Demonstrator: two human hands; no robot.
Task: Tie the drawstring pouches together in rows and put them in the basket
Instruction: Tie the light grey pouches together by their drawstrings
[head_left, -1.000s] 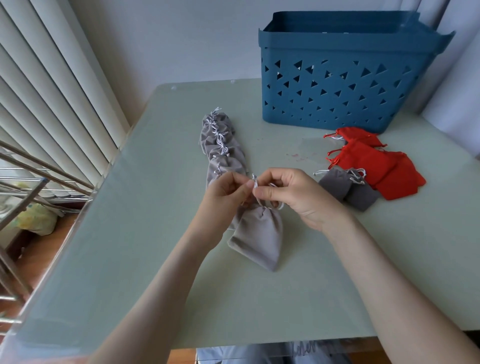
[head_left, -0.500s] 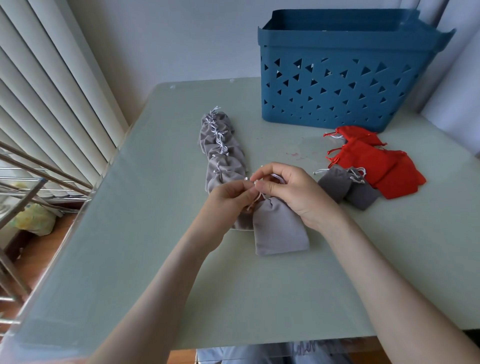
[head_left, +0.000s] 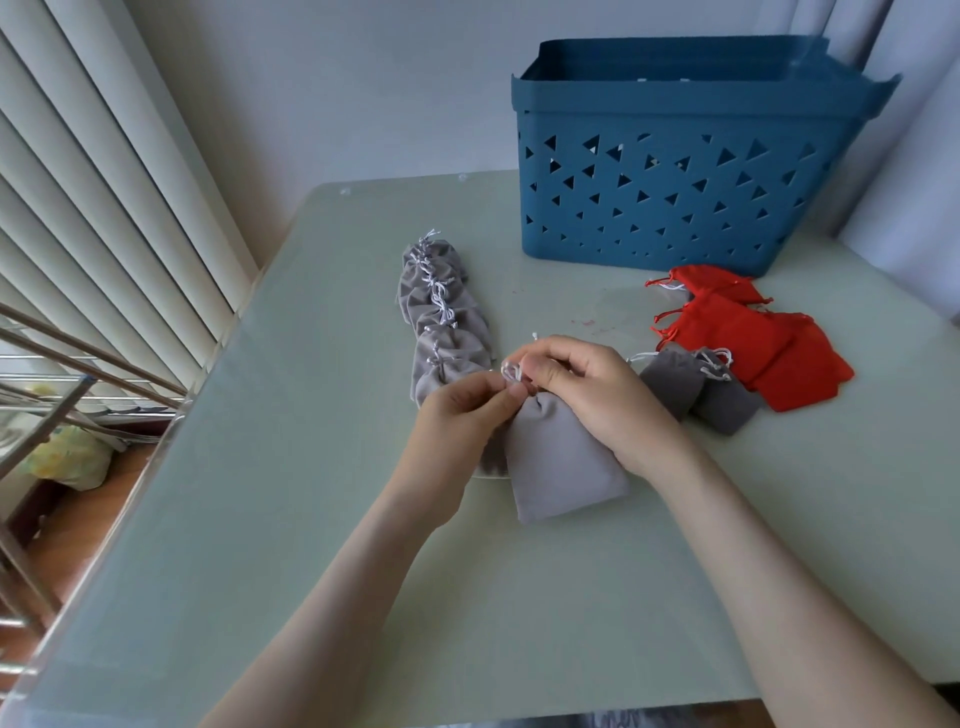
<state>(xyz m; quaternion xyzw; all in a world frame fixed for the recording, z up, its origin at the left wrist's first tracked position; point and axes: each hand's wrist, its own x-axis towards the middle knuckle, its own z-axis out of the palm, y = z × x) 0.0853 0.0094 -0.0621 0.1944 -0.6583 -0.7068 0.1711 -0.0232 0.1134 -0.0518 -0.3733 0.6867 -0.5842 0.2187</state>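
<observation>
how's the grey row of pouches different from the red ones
The grey row is knotted into a line with white strings; the red pouches lie overlapped in a heap. The grey row lies off the basket's left corner, the red pouches before its front wall. Both rest on the table, outside the basket.

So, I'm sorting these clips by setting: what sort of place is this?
Most likely a room in a home, beside a window. A glass-topped table stands against vertical blinds, a metal rack stands over wood flooring at the left, and a blue plastic basket sits on the table.
</observation>
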